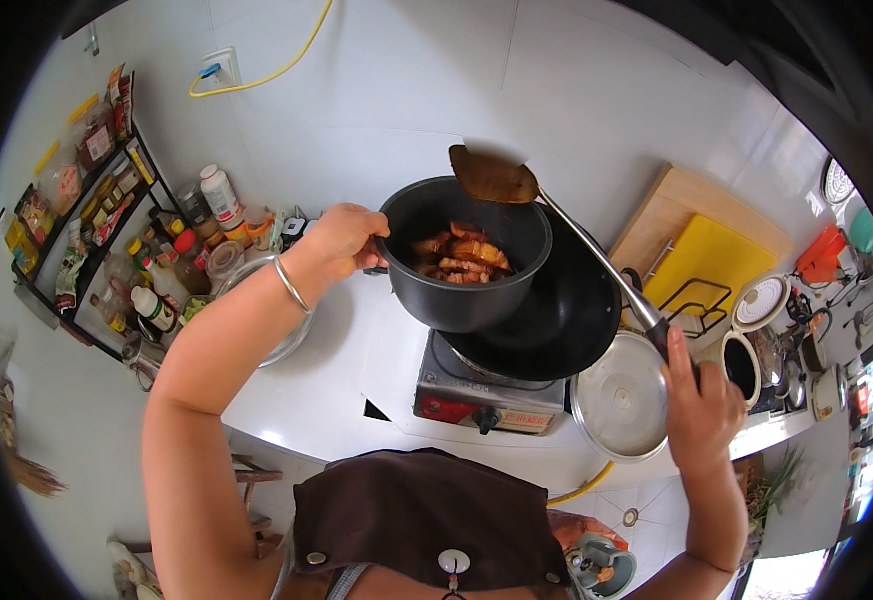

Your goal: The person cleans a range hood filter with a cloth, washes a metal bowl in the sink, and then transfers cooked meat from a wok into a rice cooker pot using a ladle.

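My left hand [350,238] grips the rim of a dark grey pot [459,304] at its left side. Browned pieces of meat [470,255] in sauce lie at the bottom of this pot. It is held over the left part of a black wok [556,330], which sits on a portable gas stove [489,397]. In my right hand [703,401] is the dark handle of a long metal spatula [594,251]. Its sauce-coated blade [492,176] is raised above the pot's far rim, apart from the meat.
A metal lid [622,397] lies right of the stove. Behind it stand a wooden cutting board [650,199] and a yellow one [714,262]. A glass bowl [286,341] is partly behind my left forearm. Bottles and jars crowd a black rack [102,255] at left. A gas cylinder [609,566] stands below.
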A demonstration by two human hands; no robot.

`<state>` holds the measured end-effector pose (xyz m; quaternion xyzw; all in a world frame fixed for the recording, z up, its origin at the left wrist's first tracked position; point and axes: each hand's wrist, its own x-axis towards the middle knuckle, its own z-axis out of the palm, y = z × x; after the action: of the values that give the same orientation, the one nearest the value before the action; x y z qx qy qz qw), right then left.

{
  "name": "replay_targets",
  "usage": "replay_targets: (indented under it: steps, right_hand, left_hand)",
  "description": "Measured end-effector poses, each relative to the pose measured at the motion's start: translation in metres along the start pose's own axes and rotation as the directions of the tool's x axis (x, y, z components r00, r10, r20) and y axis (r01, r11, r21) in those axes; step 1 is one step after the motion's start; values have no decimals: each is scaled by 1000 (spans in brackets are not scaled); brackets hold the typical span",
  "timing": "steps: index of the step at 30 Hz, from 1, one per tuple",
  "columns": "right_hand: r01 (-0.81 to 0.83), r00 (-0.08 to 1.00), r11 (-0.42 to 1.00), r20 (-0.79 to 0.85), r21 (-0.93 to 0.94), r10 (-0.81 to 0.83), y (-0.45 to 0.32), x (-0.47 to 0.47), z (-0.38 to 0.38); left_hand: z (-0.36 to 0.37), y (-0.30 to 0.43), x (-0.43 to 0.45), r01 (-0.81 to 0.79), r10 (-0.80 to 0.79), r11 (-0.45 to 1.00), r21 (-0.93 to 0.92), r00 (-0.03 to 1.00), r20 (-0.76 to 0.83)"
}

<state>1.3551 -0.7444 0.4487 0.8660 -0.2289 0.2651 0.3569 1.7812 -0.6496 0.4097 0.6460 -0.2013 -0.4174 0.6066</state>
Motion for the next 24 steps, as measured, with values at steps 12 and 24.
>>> replay_targets:
  steps: [12, 24]
  right_hand:
    - [-102, 995, 992, -3, 72, 103, -18, -35, 27]
    - [-70, 997, 990, -21, 126, 73, -16, -33, 28]
  left_hand:
    - [-4, -6, -1, -9, 3, 993, -116, 998, -57]
    - [-10, -11, -10, -20, 10, 993, -120, 997, -83]
